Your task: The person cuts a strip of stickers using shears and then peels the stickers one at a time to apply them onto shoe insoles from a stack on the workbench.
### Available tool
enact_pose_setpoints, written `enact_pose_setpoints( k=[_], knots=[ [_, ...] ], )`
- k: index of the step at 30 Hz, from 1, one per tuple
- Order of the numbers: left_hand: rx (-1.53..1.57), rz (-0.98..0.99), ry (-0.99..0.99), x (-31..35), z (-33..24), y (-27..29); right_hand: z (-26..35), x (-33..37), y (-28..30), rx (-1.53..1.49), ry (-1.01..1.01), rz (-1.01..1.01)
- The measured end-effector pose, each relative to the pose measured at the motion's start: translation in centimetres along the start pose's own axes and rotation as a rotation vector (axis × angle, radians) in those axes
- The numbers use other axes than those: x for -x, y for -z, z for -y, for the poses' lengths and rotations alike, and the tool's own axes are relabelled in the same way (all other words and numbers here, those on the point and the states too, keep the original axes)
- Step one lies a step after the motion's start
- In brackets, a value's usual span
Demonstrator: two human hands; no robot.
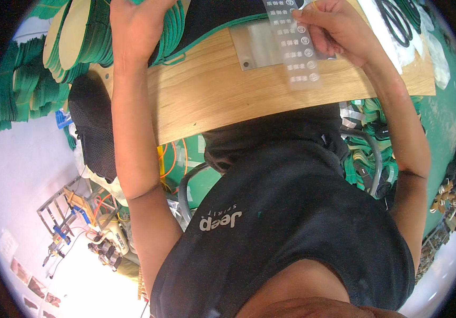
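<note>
Over the wooden table (212,98), upper right, we are observing the right hand (342,27) pinching a clear label strip (294,53); marks are apparently remaining. Farther, upper left, the left hand (140,22) is overlapping green-edged pieces (75,37); its cropped grip and finished count we cannot tell.

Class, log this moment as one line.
left hand: at green-edged pads, grip unclear; right hand: holding translucent label strip; surface: wooden table
</note>
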State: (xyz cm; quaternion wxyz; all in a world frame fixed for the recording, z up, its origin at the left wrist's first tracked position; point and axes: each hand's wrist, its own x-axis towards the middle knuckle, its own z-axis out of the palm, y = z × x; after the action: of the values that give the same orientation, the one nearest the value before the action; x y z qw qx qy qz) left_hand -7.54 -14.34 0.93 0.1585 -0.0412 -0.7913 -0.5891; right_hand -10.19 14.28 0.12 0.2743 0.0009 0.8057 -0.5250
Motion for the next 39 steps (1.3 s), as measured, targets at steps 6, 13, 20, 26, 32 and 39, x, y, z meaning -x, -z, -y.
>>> enact_pose_setpoints(
  k=[6,13,20,26,32,39],
  knots=[
    [-0.022,0.002,0.025,-0.2,0.4,0.0,0.1,0.1,-0.1,0.005,0.001,0.002],
    [-0.13,-0.028,-0.008,-1.4,3.0,1.7,-1.8,-0.8,0.0,0.002,0.11,0.036],
    [-0.02,-0.076,0.098,-0.5,2.1,0.3,-0.7,-0.4,0.3,-0.069,0.076,0.124],
    [-0.424,0.268,0.043,-0.1,1.2,-0.5,-0.2,0.1,0.1,-0.049,0.065,0.134],
    [-0.644,0.344,-0.116,0.0,-1.3,-2.9,-1.5,0.0,-0.2,-0.066,0.071,0.079],
    [-0.55,0.289,-0.043,0.3,-2.2,-3.1,-2.7,0.2,-0.7,-0.132,0.207,0.048]
  ],
)
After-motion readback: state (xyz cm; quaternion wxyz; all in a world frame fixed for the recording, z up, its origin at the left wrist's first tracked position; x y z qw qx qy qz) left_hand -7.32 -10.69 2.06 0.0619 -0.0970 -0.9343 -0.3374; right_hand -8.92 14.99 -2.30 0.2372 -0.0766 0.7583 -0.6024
